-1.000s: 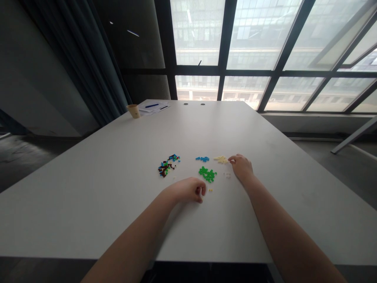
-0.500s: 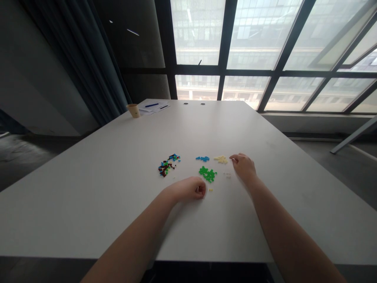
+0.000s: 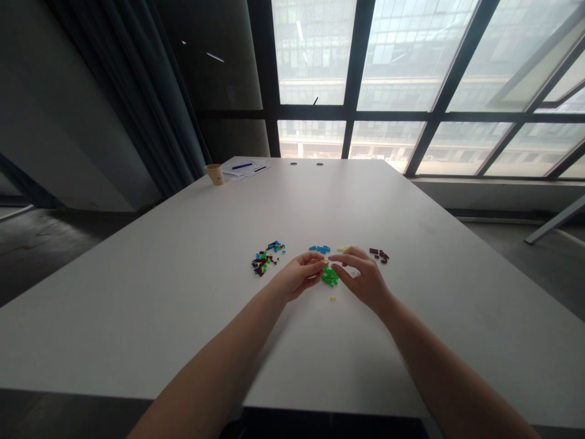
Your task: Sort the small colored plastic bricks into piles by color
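Observation:
My left hand [image 3: 299,275] is closed, thumb and fingertips pinching a tiny pale building brick [image 3: 326,262]; its exact shape is too small to make out. Facing it from the right, my right hand [image 3: 361,274] has its index finger and thumb apart, close to that brick. Both hands hover over a pile of green bricks [image 3: 329,277], partly covered by them. Blue bricks [image 3: 320,249] lie just beyond. Yellow bricks [image 3: 343,248] are partly hidden behind my right hand. Two small yellow pieces [image 3: 333,299] lie nearer to me.
A mixed pile of bricks [image 3: 262,263] lies to the left. Brown bricks [image 3: 379,255] sit to the right of my right hand. At the far left of the white table [image 3: 192,341] stand a paper cup [image 3: 214,175] and papers [image 3: 244,169] with pens on them.
My left hand has risen from the tabletop to above the green bricks. My right hand has come left from beside the yellow bricks to meet it, uncovering the brown bricks.

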Tool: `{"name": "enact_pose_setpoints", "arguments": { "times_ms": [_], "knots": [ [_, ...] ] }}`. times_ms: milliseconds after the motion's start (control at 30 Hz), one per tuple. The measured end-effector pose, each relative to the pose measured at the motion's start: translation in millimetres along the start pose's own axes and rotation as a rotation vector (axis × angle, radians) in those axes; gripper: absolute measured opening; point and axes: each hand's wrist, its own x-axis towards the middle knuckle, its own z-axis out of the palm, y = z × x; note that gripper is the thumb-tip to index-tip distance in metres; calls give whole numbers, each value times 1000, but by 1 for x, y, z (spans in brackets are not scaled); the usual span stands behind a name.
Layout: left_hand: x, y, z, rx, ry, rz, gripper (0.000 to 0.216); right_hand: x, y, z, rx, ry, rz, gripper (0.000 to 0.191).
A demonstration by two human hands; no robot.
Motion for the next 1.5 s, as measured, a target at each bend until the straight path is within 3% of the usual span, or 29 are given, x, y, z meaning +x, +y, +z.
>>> {"name": "enact_pose_setpoints", "arguments": {
  "times_ms": [233, 500, 800, 1033, 1200, 1367, 1500],
  "knots": [
    [3, -6, 1, -40, -41, -44, 26, -1, 6, 4, 7, -12, -14, 9],
    [0, -6, 2, -119, -52, -202, 26, 0, 5, 4, 32, 9, -8, 11],
    [1, -7, -1, -210, -128, -216, 21, -1, 0, 3, -31, 42, -29, 19],
    [2, -7, -4, -244, -171, -215, 20, 0, 2, -2, -20, 140, -38, 20],
    [1, -7, -3, -207, -162, -210, 23, 0, -3, 2, -22, 91, -81, 16],
    [2, -8, 0, -63, -94, -182, 29, 1, 0, 4, -56, 36, -42, 9],
    [7, 1, -12, 308, 169, 21, 30, 4, 30, -13, -219, 110, 156, 13]
  ]
}}
